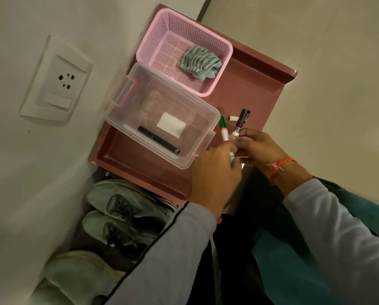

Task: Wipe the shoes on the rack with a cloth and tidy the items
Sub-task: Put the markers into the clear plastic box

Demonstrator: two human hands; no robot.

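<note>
My left hand (215,172) grips a green-capped marker (223,130) over the maroon top shelf (250,84) of the rack. My right hand (259,148) pinches a black-capped marker (240,122) right beside it. A striped grey-green cloth (200,62) lies bunched in the pink mesh basket (155,38). A clear plastic box (126,102) holds a black marker (158,139) and a white label. Grey lace-up sneakers (122,208) sit on the shelf below, with a pale shoe (74,276) lower still.
A small white cap or eraser-like piece (233,118) lies loose on the shelf beside the markers. A white wall socket and switch plate (56,82) is on the wall to the left. Beige tiled floor lies to the right of the rack.
</note>
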